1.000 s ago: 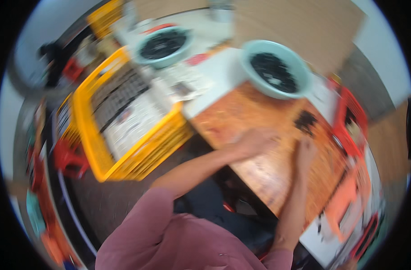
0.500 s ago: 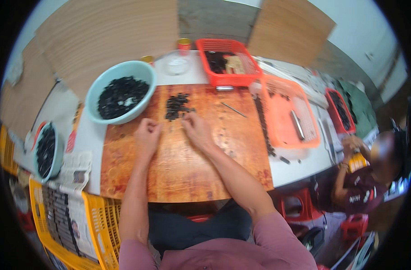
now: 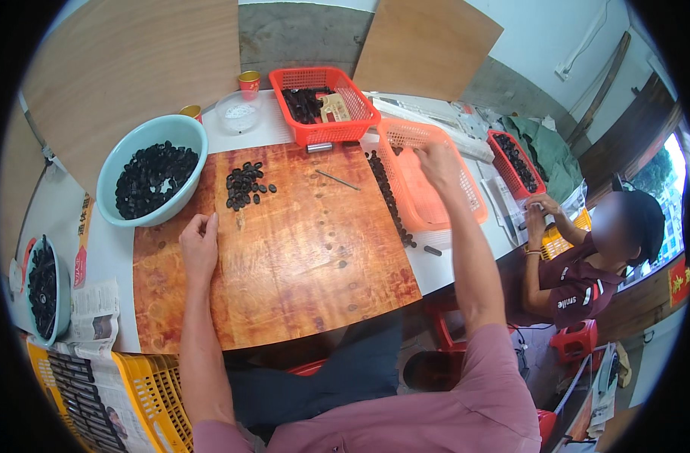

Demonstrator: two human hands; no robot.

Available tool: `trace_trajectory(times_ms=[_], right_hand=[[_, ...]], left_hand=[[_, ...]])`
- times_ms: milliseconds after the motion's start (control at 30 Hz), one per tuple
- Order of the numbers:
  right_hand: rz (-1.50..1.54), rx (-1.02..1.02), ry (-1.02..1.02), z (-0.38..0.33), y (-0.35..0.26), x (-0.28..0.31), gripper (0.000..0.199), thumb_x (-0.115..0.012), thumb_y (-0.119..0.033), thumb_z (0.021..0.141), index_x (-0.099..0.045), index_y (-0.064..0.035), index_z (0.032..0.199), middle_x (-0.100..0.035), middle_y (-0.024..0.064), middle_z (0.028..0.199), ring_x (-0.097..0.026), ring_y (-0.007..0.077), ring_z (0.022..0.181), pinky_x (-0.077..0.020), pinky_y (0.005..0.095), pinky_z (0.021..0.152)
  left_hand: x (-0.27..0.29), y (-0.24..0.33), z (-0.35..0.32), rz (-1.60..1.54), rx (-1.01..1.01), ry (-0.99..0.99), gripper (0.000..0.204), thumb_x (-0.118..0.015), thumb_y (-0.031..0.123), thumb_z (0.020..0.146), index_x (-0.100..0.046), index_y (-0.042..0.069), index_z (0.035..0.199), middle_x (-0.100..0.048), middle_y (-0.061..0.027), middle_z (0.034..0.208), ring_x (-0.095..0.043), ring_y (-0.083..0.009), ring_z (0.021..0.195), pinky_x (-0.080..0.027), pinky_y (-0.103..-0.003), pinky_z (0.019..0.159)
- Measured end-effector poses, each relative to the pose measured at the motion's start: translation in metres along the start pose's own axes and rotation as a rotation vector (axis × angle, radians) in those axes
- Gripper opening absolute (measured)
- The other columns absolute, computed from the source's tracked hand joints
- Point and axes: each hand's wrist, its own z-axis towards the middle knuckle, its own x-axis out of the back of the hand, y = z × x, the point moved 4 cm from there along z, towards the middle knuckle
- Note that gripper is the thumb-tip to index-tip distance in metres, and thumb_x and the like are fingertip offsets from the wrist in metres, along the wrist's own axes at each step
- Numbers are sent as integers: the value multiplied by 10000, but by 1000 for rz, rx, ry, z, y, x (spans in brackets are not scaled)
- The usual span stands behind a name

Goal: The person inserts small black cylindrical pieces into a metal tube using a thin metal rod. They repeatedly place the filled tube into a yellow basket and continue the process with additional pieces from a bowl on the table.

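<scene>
My left hand (image 3: 199, 243) lies on the reddish wooden board (image 3: 284, 257), fingers loosely curled, holding nothing, just below a small heap of black pieces (image 3: 245, 185). My right hand (image 3: 437, 160) reaches over the shallow orange basket (image 3: 435, 204) at the board's right side; whether its fingers hold a piece is hidden. A thin metal rod (image 3: 337, 180) lies on the board between the two hands. A line of black pieces (image 3: 390, 202) runs along the basket's left edge.
A light blue bowl (image 3: 130, 208) of black pieces stands at the upper left, a second bowl (image 3: 62, 291) at far left. A red basket (image 3: 324, 130) sits behind the board. Yellow crates (image 3: 145, 392) are lower left. Another person (image 3: 586, 264) works at the right beside a red basket (image 3: 515, 158).
My right hand left the heap of black pieces and moved right over the orange basket. My left hand slid down the board, away from the heap.
</scene>
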Motion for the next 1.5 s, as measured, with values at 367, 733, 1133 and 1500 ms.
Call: trace_trajectory(times_ms=[367, 733, 1133, 1500], right_hand=[[-79, -88, -204, -11, 96, -32, 309, -678, -283, 861, -750, 3, 950, -725, 200, 787, -734, 278, 723, -566, 416, 649], [-272, -105, -447, -29, 39, -43, 238, -676, -203, 716, -752, 16, 773, -746, 216, 844, -743, 301, 742, -581, 395, 733], [1009, 233, -623, -98, -113, 2, 271, -651, -208, 948, -641, 7, 1112, -692, 73, 995, -664, 150, 915, -515, 297, 802], [1303, 237, -838, -154, -217, -98, 278, -598, -165, 1001, -630, -6, 1228, -667, 32, 1013, -594, 102, 874, -477, 267, 779]], left_hand=[[4, 2, -2, 1, -6, -27, 296, -660, 222, 972, -635, -37, 832, -548, -23, 650, -480, -91, 623, -406, -302, 578], [2, 6, -4, -25, -22, -38, 283, -666, 219, 967, -645, -36, 847, -583, -47, 659, -506, -101, 621, -429, -307, 589], [-1, 6, -4, -36, -35, -10, 226, -679, 198, 947, -687, -25, 909, -644, -56, 711, -569, -108, 660, -466, -300, 620], [-59, 59, -24, -1026, 447, -628, 418, -604, 205, 1023, -541, 20, 1392, -678, -97, 1210, -672, -171, 1054, -553, -323, 896]])
